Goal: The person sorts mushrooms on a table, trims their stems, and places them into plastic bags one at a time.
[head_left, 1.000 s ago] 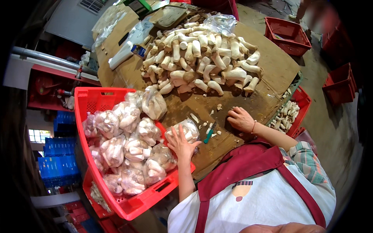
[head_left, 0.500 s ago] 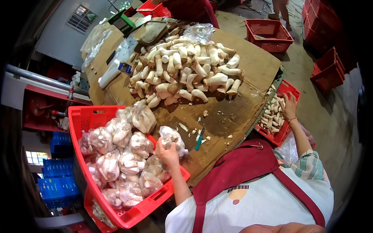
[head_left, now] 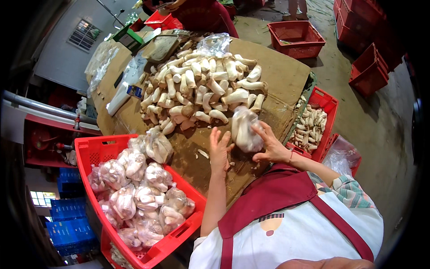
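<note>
A clear plastic bag of mushrooms (head_left: 244, 131), blurred by motion, is in front of me over the near part of the cardboard-covered table (head_left: 286, 67). My right hand (head_left: 274, 145) holds its right side, fingers over the plastic and thumb low. On the other side, my left hand (head_left: 219, 152) is raised and open, fingers spread near the bag with nothing gripped. Just beyond the bag lies a big heap of thick pale mushrooms (head_left: 201, 85). At my left, a red crate (head_left: 179, 244) is filled with similar bagged mushrooms (head_left: 148, 197).
Right of the table, a red crate (head_left: 329, 107) contains small loose mushrooms (head_left: 309, 127); clear plastic (head_left: 339, 157) lies beside it. Another person (head_left: 201, 15) stands across the table. More red crates (head_left: 295, 40) sit on the floor. A shallow tray (head_left: 161, 48) rests behind the heap.
The bag has moved from above the left crate to in front of me. My left hand has let go of it and opened; my right hand has come from the right crate onto the bag.
</note>
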`<action>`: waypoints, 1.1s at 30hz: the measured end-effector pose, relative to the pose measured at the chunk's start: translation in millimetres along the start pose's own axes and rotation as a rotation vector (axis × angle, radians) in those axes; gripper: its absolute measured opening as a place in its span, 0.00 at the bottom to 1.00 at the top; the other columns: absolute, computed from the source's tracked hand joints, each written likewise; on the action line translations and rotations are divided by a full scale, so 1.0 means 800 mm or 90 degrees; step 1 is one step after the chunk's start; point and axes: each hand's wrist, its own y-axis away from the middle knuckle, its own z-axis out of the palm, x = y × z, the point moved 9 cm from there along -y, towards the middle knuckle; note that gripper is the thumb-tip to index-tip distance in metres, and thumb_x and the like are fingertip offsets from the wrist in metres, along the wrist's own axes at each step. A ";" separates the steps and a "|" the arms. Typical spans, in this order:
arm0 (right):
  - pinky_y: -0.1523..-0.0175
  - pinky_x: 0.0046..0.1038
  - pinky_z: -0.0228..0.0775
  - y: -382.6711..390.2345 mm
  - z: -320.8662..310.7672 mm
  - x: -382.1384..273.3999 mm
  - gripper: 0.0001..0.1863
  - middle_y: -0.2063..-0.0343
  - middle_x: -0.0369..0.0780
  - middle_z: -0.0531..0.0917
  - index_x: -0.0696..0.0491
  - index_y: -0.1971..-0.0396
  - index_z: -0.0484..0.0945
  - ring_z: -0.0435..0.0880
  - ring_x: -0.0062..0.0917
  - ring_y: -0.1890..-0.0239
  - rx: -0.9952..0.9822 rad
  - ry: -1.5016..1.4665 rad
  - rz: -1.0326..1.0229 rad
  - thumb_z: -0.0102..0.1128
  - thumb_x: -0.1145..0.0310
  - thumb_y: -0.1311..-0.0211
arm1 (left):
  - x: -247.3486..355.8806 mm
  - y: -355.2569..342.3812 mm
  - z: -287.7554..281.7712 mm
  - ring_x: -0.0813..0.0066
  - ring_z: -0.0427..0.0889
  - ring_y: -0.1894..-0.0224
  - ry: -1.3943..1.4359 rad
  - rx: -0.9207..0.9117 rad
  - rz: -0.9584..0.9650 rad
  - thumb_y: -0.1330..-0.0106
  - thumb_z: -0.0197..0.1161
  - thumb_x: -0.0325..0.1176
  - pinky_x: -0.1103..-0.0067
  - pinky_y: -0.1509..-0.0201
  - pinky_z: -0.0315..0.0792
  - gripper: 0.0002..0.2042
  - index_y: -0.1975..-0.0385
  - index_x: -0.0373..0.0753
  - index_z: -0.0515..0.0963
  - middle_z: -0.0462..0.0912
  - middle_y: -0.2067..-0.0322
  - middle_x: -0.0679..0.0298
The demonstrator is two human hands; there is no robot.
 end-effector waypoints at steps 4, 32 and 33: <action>0.48 0.34 0.72 -0.005 -0.027 0.038 0.33 0.44 0.46 0.64 0.44 0.42 0.68 0.72 0.40 0.45 0.109 0.008 0.137 0.69 0.69 0.51 | 0.010 0.003 -0.058 0.71 0.74 0.49 -0.306 0.064 0.098 0.38 0.63 0.35 0.76 0.52 0.72 0.22 0.45 0.37 0.69 0.76 0.52 0.59; 0.63 0.20 0.72 -0.024 0.037 0.052 0.09 0.69 0.34 0.81 0.57 0.62 0.78 0.79 0.16 0.70 0.196 -0.612 0.437 0.58 0.67 0.36 | -0.006 0.056 -0.014 0.87 0.60 0.77 -0.256 0.015 0.081 0.27 0.47 0.39 0.84 0.74 0.59 0.14 0.55 0.38 0.76 0.66 0.79 0.73; 0.63 0.20 0.72 -0.023 0.040 0.046 0.09 0.69 0.34 0.81 0.57 0.62 0.78 0.79 0.16 0.70 0.194 -0.611 0.435 0.58 0.67 0.36 | -0.011 0.058 -0.008 0.87 0.60 0.77 -0.255 0.017 0.083 0.27 0.47 0.39 0.84 0.74 0.59 0.14 0.55 0.38 0.76 0.66 0.79 0.73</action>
